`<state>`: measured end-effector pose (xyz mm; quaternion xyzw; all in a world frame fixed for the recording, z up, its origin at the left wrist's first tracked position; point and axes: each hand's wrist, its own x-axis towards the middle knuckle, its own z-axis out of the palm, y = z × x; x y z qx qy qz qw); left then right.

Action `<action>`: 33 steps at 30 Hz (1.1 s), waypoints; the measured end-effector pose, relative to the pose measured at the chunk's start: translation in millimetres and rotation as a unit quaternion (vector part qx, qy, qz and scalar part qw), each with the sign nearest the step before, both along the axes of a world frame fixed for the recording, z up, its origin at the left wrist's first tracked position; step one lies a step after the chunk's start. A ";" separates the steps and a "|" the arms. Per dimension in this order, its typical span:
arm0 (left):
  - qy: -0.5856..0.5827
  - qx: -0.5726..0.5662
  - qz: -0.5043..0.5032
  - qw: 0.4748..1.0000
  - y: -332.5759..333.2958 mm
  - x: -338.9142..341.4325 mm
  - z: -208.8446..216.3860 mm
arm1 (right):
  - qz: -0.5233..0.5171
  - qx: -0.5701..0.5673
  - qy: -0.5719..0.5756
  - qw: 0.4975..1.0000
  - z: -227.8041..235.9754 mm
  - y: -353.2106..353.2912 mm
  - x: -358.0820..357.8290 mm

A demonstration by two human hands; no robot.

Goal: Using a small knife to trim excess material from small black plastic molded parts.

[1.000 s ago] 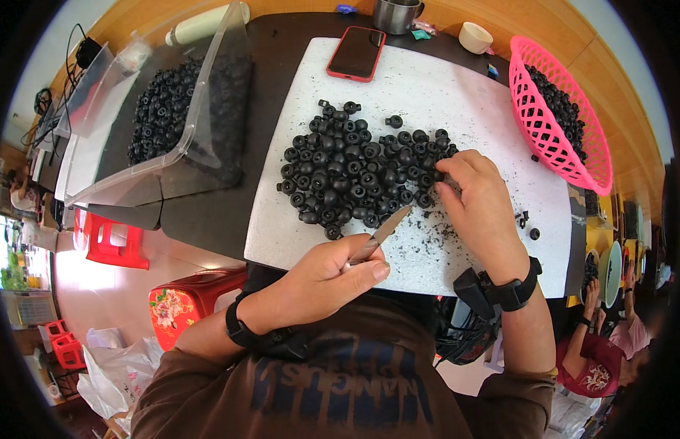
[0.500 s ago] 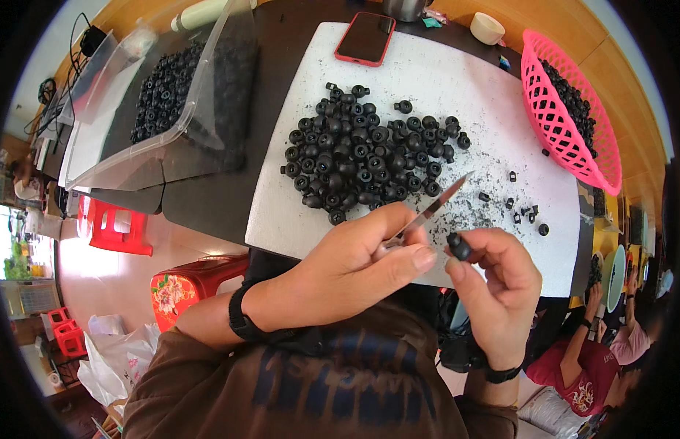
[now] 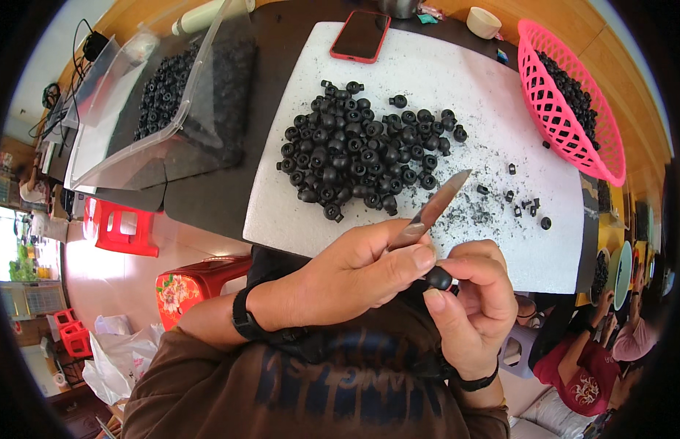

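A knife point(image 3: 436, 211) is gripped in the left hand point(image 3: 376, 271), its handle enclosed by the fingers and the thumb laid near the base of the blade, which is pointed up and to the right over the white board point(image 3: 471, 80). A black part point(image 3: 438, 278) — small and rounded — is pinched between the thumb and fingers of the right hand point(image 3: 471, 304), just below the left thumb and off the near edge of the board. Whether it is also touched by the left hand cannot be told.

On the board a heap of black parts point(image 3: 347, 150) is gathered left of centre, many with a round opening in view; a few are set slightly apart along its upper and right sides. Dark crumbs point(image 3: 475, 208) are scattered to the right of the heap, and small black pieces point(image 3: 509, 196) are strewn near them, with one loose round part point(image 3: 546, 223) beside. A red-edged phone point(image 3: 360, 35) is laid at the far edge.

The board is borne by a dark table point(image 3: 288, 29). More black parts are held at the right in a pink lattice basket point(image 3: 614, 172) and at the left in a clear plastic bin point(image 3: 180, 121). A pale cup point(image 3: 484, 23) is placed at the back, between phone and basket. At the far right, a co-worker in a dark red shirt point(image 3: 581, 380) is seen below a pale green basin point(image 3: 622, 272).
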<state>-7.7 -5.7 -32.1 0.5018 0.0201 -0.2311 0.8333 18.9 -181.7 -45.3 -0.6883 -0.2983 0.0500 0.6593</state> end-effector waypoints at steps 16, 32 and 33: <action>-0.247 0.350 0.011 0.904 12.4 -12.9 -3.1 | 0.003 0.178 0.192 0.965 -6.6 -3.4 -13.3; -0.439 0.453 0.030 0.775 -1.0 -10.7 -4.5 | -0.025 0.165 0.161 0.973 -13.6 -8.2 -16.1; -0.442 0.453 0.032 0.773 -0.9 -10.1 -4.7 | -0.042 0.158 0.164 0.973 -14.5 -8.8 -17.3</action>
